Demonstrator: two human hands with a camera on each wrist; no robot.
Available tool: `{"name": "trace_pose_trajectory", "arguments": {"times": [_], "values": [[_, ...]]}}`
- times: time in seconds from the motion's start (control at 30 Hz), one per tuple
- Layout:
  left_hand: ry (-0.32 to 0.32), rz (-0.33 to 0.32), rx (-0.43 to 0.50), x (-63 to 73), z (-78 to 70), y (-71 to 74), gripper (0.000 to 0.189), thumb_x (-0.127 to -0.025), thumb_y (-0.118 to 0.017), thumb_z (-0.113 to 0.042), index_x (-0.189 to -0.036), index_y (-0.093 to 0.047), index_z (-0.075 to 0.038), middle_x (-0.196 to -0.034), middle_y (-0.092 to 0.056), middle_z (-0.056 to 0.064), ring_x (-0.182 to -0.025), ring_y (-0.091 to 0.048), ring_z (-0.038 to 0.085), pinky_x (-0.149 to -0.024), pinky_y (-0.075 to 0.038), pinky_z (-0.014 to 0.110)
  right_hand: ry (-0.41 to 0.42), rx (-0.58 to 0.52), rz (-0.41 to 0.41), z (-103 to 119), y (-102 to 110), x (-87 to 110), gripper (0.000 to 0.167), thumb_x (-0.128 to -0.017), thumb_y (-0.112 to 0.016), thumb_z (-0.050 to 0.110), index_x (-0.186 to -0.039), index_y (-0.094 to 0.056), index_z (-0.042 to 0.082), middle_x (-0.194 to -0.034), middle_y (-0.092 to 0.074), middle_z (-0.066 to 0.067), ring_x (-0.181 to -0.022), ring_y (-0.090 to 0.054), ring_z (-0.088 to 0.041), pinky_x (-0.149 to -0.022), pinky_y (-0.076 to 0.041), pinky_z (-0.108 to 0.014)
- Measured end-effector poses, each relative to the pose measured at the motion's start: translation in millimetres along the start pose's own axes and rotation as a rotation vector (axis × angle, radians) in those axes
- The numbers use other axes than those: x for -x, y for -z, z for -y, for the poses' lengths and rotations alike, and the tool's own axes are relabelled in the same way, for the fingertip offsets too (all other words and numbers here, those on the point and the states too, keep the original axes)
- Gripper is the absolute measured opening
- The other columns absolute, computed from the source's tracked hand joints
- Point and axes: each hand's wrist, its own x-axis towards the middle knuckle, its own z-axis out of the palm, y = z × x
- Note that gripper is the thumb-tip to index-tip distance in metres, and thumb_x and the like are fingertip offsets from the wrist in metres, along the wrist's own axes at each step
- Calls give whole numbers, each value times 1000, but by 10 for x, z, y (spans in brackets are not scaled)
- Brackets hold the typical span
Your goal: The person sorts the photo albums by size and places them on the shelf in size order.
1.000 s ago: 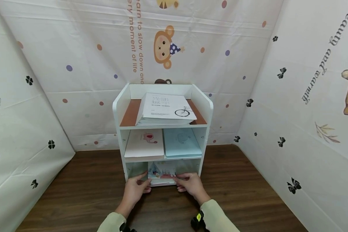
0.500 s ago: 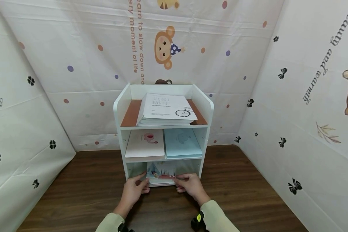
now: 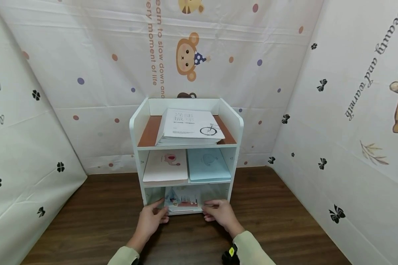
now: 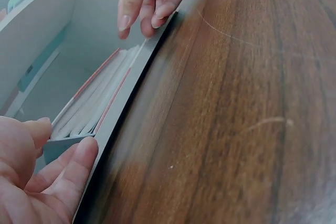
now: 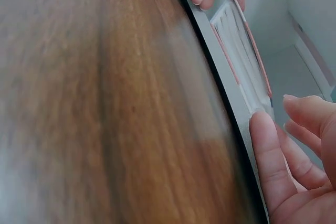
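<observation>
A thick illustrated book (image 3: pixel 182 198) with a blue and red cover lies flat in the lowest compartment of a white three-tier shelf (image 3: pixel 185 148). Its page edges (image 5: pixel 239 45) face the front, between red-edged covers. At the book's left end, my left hand (image 3: pixel 150 217) has its fingertips against the side and front corner, fingers mostly straight. My right hand (image 3: pixel 220 214) is just right of the book, fingertips resting at the shelf's front edge. A small gap shows between those fingers and the book in the head view.
On the middle tier lie a white book (image 3: pixel 166 167) with a pink elephant and a light blue book (image 3: pixel 209 165). A stack of white books (image 3: pixel 192 127) with a bicycle drawing sits on top. The shelf stands on a dark wooden table (image 3: pixel 99 217), before printed cloth walls (image 3: pixel 99 88).
The book has slid a little left, and my left hand has moved left with it. My right hand has stayed near its place, and a gap has opened between it and the book.
</observation>
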Motion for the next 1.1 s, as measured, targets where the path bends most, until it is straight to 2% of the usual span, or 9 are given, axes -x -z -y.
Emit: {"name": "trace_pose_trajectory", "arguments": {"times": [0.33,0.5,0.63,0.87,1.0,1.1], "values": [[21,-6,-38,79,-6,85,51,-99,-67,-8,-145,-52,5,-86,-72,22,-67,-73,23,-63,-64,31,23,-24,11,29,75,108,37,-94,-74,10,-122,-68,-13,-99,-74,-33,-72,-75,-20,-67,-65,-36],[-12,3,-89,141,-56,124,52,-99,-68,-9,-146,-51,4,-85,-72,21,-67,-74,24,-62,-64,30,60,-14,14,82,131,176,37,-93,-74,9,-122,-67,-14,-100,-74,-32,-73,-75,-22,-67,-65,-36],[-58,13,-153,208,-101,165,51,-99,-68,-12,-146,-53,1,-86,-73,19,-69,-74,25,-62,-63,30,81,36,-1,131,183,226,35,-94,-75,11,-120,-70,-11,-101,-74,-30,-74,-75,-22,-67,-65,-34],[-211,-20,-342,316,-212,295,39,-98,-71,-15,-136,-65,-7,-86,-76,8,-66,-67,6,-62,-57,21,169,128,-50,243,268,295,28,-94,-76,17,-112,-75,-4,-95,-77,-18,-78,-73,-19,-70,-64,-29],[-334,-79,-458,366,-337,394,27,-95,-74,-11,-122,-73,-9,-83,-73,-2,-67,-61,-1,-61,-54,20,226,168,-103,321,367,328,21,-93,-77,18,-107,-78,2,-94,-77,-15,-77,-70,-12,-70,-62,-27],[-443,-138,-556,391,-438,498,18,-92,-76,-9,-110,-77,-11,-84,-72,-6,-71,-60,-2,-61,-54,20,269,200,-161,366,455,349,16,-92,-78,18,-103,-79,7,-94,-77,-12,-75,-67,-9,-65,-59,-26]]}}
